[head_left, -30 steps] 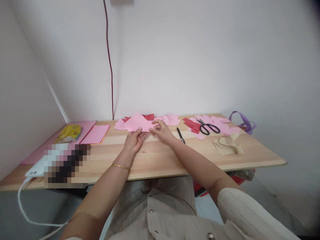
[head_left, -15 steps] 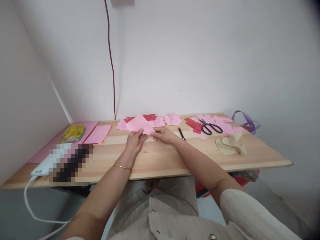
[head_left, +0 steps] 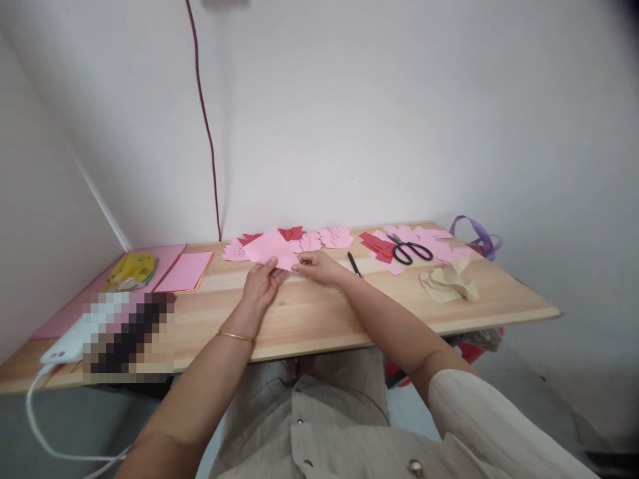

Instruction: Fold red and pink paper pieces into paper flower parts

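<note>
Pink sheet under two-handed control at centre of frame

The pink sheet (head_left: pixel 271 249) is just left of the centre of the frame, raised towards the far edge of the wooden table (head_left: pixel 299 319). The left hand (head_left: pixel 262 279) pinches its lower edge, thumb on top and fingers beneath. The right hand (head_left: pixel 319 267) pinches the lower right corner between thumb and fingertips, remaining fingers curled in. Whether the sheet is one layer or folded cannot be determined.

Step in hand, as judged: working the sheet's lower edge by fingers alone. The next move would call for a steady left pinch and careful alignment of the edge at the right fingertips; a loose grip could skew or crease the paper.

No tool is in use. The black-handled scissors (head_left: pixel 405 244) lie right of centre on cut paper pieces (head_left: pixel 444 251); the pen (head_left: pixel 355 264) lies between them and the right hand.
</note>
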The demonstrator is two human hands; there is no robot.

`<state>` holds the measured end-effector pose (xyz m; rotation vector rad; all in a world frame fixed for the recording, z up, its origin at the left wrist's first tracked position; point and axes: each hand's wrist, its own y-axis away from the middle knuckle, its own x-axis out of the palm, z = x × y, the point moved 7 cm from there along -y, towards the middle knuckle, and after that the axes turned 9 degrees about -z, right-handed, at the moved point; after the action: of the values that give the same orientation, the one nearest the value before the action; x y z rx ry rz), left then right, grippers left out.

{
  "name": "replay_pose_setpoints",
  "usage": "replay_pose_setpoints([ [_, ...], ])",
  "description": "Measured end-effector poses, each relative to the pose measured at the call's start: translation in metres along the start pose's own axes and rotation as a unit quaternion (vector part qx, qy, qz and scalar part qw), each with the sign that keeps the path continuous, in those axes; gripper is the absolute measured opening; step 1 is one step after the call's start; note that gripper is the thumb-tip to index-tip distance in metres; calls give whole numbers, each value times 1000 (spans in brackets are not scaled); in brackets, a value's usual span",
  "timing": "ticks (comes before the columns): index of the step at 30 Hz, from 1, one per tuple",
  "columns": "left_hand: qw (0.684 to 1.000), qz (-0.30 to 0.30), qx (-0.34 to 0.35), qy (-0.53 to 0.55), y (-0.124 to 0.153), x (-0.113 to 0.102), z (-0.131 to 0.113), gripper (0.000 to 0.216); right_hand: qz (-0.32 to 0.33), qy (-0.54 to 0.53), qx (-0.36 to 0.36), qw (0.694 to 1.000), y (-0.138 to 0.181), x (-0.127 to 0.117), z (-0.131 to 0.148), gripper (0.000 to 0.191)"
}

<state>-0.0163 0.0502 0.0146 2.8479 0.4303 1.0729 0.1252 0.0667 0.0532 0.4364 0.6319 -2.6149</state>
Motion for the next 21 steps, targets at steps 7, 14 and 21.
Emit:
replay_pose_setpoints([
  [7,1000,-5,-5,4,2,0,-1,17,3,1,-18,1000,1,-1,5,34],
  [14,1000,6,-1,-22,5,1,0,24,-90,-19,5,996,-2,-7,2,31],
  [21,998,21,-6,-51,8,3,3,28,-136,-8,-18,990,-5,-11,2,30],
])
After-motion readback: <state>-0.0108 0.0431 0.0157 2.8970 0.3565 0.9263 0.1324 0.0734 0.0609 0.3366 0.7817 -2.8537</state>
